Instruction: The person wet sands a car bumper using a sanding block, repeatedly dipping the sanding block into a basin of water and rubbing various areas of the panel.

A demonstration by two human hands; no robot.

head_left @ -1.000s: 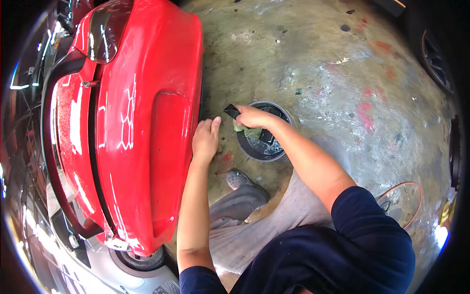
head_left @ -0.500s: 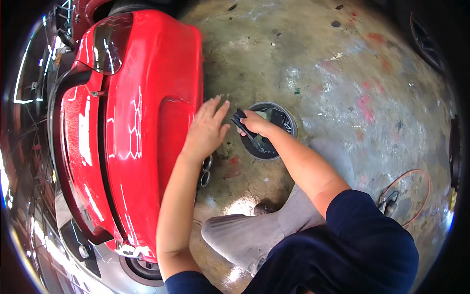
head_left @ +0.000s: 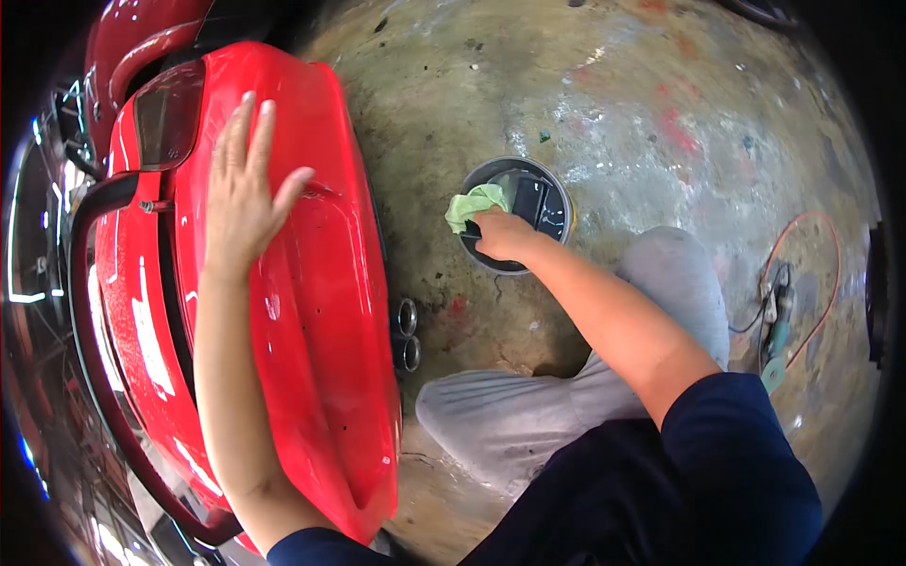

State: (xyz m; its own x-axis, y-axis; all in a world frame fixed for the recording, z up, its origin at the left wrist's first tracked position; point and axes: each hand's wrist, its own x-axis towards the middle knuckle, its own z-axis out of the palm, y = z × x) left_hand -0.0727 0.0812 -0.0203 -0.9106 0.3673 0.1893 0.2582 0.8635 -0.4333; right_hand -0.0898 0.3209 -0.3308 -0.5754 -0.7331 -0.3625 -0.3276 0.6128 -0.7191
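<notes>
My left hand [head_left: 241, 193] is spread flat over the upper part of the red car bumper [head_left: 321, 311], below the dark tail light [head_left: 170, 113]; whether the palm touches the paint I cannot tell. Over the near left rim of a round bucket [head_left: 563, 219], my right hand [head_left: 502, 236] grips a light green cloth [head_left: 477, 201], which bunches above the fingers and partly hangs over the rim. A dark rectangular object [head_left: 530, 200] shows inside the bucket. The fingertips of my right hand are partly hidden.
Twin exhaust tips [head_left: 407, 317] stick out under the bumper. A power tool [head_left: 779, 332] with an orange hose [head_left: 835, 255] lies on the stained concrete floor [head_left: 623, 123] to the right. My bent knee [head_left: 453, 406] is between bucket and car.
My left hand has moved left and up over the bumper. The black block in my right hand is gone from it, and that hand now holds the green cloth.
</notes>
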